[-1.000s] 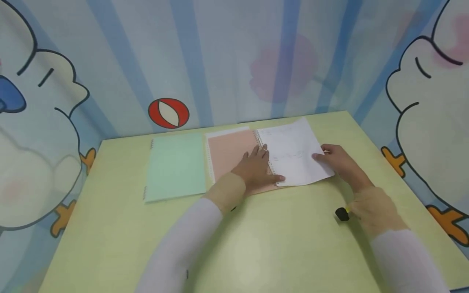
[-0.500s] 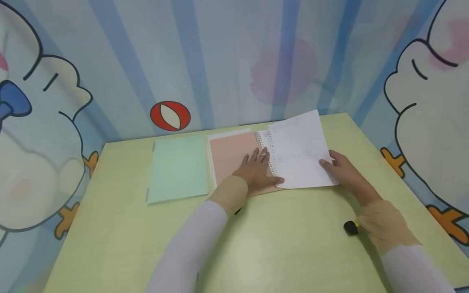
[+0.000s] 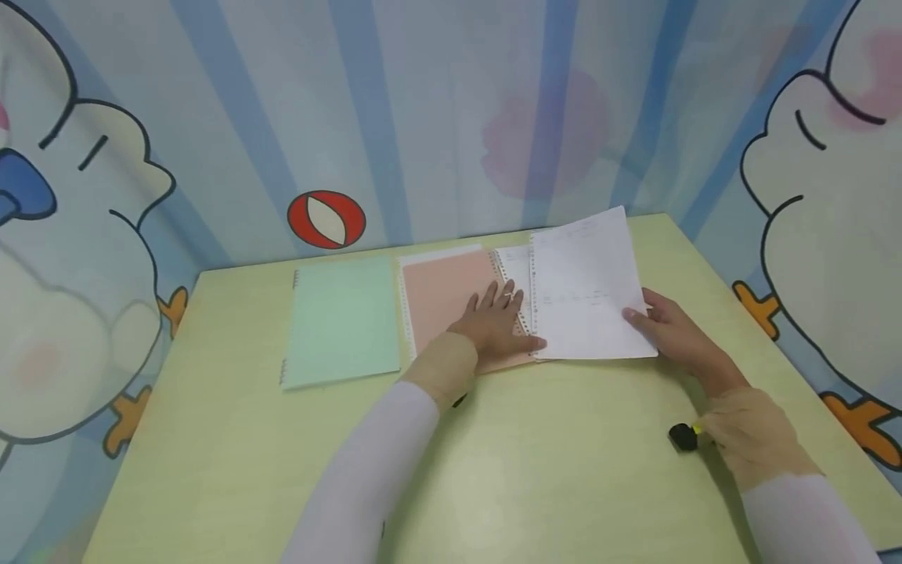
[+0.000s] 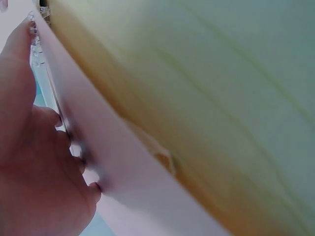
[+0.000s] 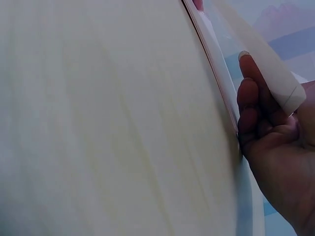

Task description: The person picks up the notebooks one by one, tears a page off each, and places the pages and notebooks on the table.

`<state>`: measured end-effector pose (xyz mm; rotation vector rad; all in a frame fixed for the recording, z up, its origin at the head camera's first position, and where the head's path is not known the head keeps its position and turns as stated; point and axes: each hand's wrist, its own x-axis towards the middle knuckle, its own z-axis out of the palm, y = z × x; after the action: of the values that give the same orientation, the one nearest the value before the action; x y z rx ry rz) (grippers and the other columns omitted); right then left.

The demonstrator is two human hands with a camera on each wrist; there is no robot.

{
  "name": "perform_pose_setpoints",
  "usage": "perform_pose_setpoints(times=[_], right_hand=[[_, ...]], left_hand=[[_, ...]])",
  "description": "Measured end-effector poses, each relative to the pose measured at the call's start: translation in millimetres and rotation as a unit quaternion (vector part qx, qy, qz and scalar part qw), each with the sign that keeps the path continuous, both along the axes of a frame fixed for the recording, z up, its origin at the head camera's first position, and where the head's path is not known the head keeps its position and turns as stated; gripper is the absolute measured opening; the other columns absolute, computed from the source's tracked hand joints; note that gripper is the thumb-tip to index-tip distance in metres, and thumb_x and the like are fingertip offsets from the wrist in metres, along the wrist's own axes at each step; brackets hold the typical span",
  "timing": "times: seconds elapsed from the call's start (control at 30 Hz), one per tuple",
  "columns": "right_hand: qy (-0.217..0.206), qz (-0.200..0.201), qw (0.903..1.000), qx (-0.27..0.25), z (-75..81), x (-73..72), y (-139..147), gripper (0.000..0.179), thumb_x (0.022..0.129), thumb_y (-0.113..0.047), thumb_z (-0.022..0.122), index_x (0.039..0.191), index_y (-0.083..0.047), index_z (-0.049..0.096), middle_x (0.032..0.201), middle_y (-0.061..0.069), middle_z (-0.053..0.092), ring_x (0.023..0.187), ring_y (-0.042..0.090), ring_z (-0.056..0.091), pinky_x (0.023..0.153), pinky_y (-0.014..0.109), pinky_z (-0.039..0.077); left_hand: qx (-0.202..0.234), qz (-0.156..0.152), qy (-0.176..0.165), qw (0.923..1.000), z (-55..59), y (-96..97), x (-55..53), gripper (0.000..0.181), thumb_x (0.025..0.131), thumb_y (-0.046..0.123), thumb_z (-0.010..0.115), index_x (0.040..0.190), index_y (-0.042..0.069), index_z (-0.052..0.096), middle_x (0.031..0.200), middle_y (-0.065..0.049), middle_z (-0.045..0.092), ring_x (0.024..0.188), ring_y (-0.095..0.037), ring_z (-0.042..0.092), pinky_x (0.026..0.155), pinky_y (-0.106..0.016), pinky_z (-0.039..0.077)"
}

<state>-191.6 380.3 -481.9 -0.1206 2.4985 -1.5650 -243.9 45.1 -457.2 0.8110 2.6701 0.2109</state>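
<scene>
A white loose-leaf sheet with a row of punched holes down its left edge is raised at a slant over the right part of an open notebook. My right hand pinches its right edge low down, thumb in front; the right wrist view shows the curled paper beside the fingers. Left of the sheet lies the notebook's pink cover, with a spiral binding and white pages underneath. My left hand rests flat there, fingers spread across the binding, thumb reaching the sheet's lower left corner.
A mint-green spiral notebook lies closed to the left on the pale yellow table. Printed walls stand behind and at both sides. A small black object hangs by the right wrist.
My right hand has drawn the sheet to the right and lifted it; its holed edge now stands away from the binding. My left hand has stayed nearly in place.
</scene>
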Motion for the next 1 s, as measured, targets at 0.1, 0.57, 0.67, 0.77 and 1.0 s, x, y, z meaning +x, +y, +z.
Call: perform_pose_setpoints(times=[0.1, 0.57, 0.67, 0.77, 1.0], right_hand=[[-0.002, -0.015, 0.9999, 0.007, 0.1, -2.0, 2, 0.067, 0.113, -0.035, 0.051, 0.167, -0.005, 0.025, 0.123, 0.028, 0.069, 0.087, 0.021, 0.076, 0.072, 0.037, 0.063], [-0.057, -0.097, 0.9897, 0.089, 38.4, -22.6, 50, 0.095, 0.105, -0.066, 0.048, 0.169, -0.004, 0.017, 0.156, 0.036, 0.041, 0.131, 0.047, 0.056, 0.095, 0.049, 0.055], [-0.048, -0.102, 0.9861, 0.122, 49.1, -36.5, 71, 0.090, 0.108, -0.058, 0.047, 0.165, 0.005, 0.021, 0.156, 0.041, 0.038, 0.133, 0.053, 0.050, 0.097, 0.054, 0.052], [-0.046, -0.106, 0.9788, 0.169, 52.8, -47.4, 90, 0.083, 0.111, -0.049, 0.046, 0.161, 0.013, 0.023, 0.155, 0.045, 0.033, 0.135, 0.059, 0.044, 0.103, 0.065, 0.046], [0.009, -0.102, 0.9526, 0.286, 44.6, -59.2, 112, 0.058, 0.109, -0.027, 0.052, 0.138, 0.023, 0.047, 0.132, 0.049, 0.049, 0.114, 0.061, 0.055, 0.091, 0.067, 0.049]], left_hand=[[0.004, 0.000, 0.001, 1.0000, 2.8, -0.3, 1.6, 0.102, 0.100, 0.080, 0.039, 0.172, 0.017, 0.006, 0.178, -0.004, -0.005, 0.163, -0.030, -0.009, 0.130, -0.054, 0.000], [0.026, -0.004, 0.012, 0.9996, 4.0, -2.2, 5.6, 0.105, 0.099, 0.080, 0.043, 0.171, 0.011, 0.013, 0.178, -0.010, 0.001, 0.163, -0.035, -0.003, 0.130, -0.056, 0.003], [0.013, 0.004, 0.011, 0.9998, 4.5, -2.1, 5.3, 0.103, 0.099, 0.080, 0.043, 0.172, 0.014, 0.011, 0.178, -0.005, -0.001, 0.164, -0.031, -0.005, 0.130, -0.053, 0.002], [0.006, 0.006, 0.011, 0.9999, 5.0, -1.5, 6.2, 0.102, 0.099, 0.080, 0.043, 0.172, 0.016, 0.010, 0.179, -0.004, -0.001, 0.164, -0.029, -0.005, 0.130, -0.052, 0.002], [0.007, 0.003, 0.005, 1.0000, 4.8, -2.2, 5.5, 0.104, 0.099, 0.081, 0.042, 0.172, 0.015, 0.007, 0.179, -0.005, -0.003, 0.164, -0.030, -0.006, 0.130, -0.053, 0.001]])
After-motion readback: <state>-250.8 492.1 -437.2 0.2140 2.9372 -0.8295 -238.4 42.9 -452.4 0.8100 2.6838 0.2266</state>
